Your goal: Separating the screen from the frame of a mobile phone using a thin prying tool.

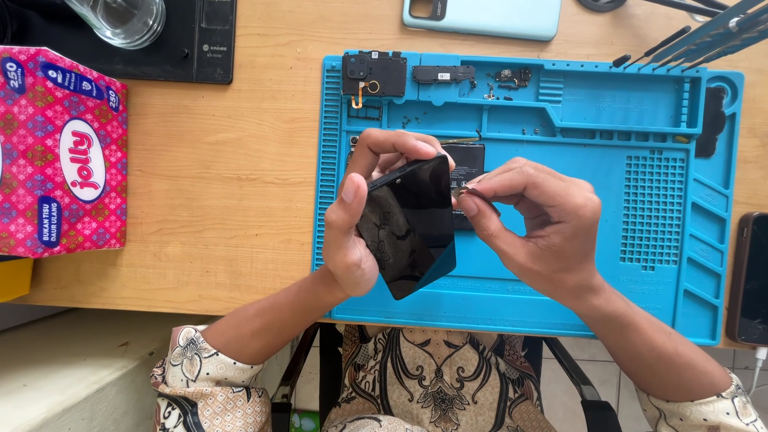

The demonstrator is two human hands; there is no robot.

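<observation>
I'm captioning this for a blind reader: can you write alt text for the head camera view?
The left hand holds a black phone tilted above a blue work mat, while the right hand pinches something small at the phone's edge. Small phone parts lie along the mat's top; a pink tissue box sits at left.

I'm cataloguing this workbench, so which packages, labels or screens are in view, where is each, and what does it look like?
Pink rectangular tissue box: far left on the wooden desk, patterned pink with blue and white label patches.
Dark glossy phone screen: held tilted over the blue silicone repair mat, left hand gripping it, right hand at its edge.
Black phone: right edge of desk, screen dark.
Pale blue phone back cover: top centre; no screen showing.
</observation>
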